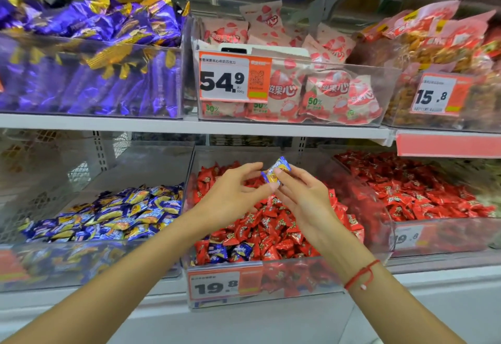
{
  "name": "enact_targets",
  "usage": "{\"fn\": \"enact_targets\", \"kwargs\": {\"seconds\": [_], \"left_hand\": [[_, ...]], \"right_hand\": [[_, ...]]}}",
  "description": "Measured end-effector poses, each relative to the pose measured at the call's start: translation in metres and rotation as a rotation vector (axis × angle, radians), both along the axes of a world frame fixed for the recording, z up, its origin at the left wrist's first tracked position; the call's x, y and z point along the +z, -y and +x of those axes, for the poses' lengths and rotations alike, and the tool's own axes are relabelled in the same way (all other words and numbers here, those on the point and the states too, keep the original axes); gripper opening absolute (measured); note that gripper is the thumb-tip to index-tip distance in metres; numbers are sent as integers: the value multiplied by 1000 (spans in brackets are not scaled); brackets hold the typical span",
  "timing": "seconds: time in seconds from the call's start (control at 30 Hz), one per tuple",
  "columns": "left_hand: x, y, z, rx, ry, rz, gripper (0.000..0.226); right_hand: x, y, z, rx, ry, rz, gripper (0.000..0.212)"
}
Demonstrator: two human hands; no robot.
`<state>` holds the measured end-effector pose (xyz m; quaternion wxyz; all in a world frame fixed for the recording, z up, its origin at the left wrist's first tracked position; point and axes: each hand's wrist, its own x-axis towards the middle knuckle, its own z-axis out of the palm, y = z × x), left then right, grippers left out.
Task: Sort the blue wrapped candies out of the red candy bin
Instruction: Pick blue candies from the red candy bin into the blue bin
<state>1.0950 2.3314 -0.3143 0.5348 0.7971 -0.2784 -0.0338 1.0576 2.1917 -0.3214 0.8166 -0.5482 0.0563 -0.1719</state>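
Landmark: the clear plastic bin of red wrapped candies (284, 278), lower shelf, centre, with an orange-and-white price tag reading 19.8 (225, 285) on its front wall.

1. At the bin's near left corner, just behind the tag: two blue wrapped candies (230, 252) lying among the red wrapped candies (273, 231).

2. Above the middle of the bin: your left hand (230, 194) and your right hand (303, 197), raised together over the red heap. Your right thumb and fingertips pinch one small blue-and-yellow wrapped candy (275, 171), held clear of the pile. Your left fingers are loosely curled, tips right at the candy's left end; you cannot tell whether they actually grip it. A red string bracelet (362, 274) circles your right wrist.

3. Left of the bin: a clear plastic bin (89, 267) of blue-and-yellow wrapped candies, partly filled.

4. Right of the bin: a second clear bin of red candies (433, 238), its tag blurred.

5. Above the bin, upper shelf: a clear bin of pink-and-white strawberry-print packets (320, 91), tag reading 54.9 (234, 79).

6. Above and left of the bin: purple-and-gold foil packets (89, 78).

7. Above and right: red-topped snack bags (433, 43), tag reading 15.8 (439, 94).
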Motion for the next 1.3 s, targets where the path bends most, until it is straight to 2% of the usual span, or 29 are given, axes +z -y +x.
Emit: {"fn": "enact_targets", "kwargs": {"seconds": [0.1,0.2,0.4,0.6,0.67,0.73,0.77,0.83,0.9,1.03,1.13,1.2,1.3], "left_hand": [[-4,-23,-12,83,60,-28,53],[-9,-46,-19,155,23,-96,49],[-17,-71,-31,252,17,-286,31],[-28,-103,-31,342,148,-259,21],[-25,-116,-26,414,216,-250,19],[-25,-129,-20,512,279,-269,19],[-27,-134,-17,579,316,-239,19],[-35,-142,-12,730,414,-39,19],[-47,-145,-8,829,490,207,20],[-66,-150,3,764,459,436,31],[-63,-150,2,743,472,442,36],[-55,-145,-5,690,545,336,38],[-42,-131,-19,470,529,182,43]], "right_hand": [[0,-23,-4,73,-9,-72,29],[-1,-42,-6,122,-11,-124,28],[-3,-58,-7,225,-44,-415,23],[-1,-57,1,480,-84,-676,31],[-4,-49,8,412,-47,-913,28],[-9,-38,17,365,3,-1303,20],[-12,-35,21,408,-5,-1494,18],[-20,-33,24,538,-66,-1812,23],[-27,-34,28,568,-104,-2047,31],[-28,-39,35,459,-139,-2331,34],[-27,-38,35,512,-155,-2366,33],[-20,-29,33,564,-188,-2202,32],[-12,-18,30,516,-127,-1887,24]]}}
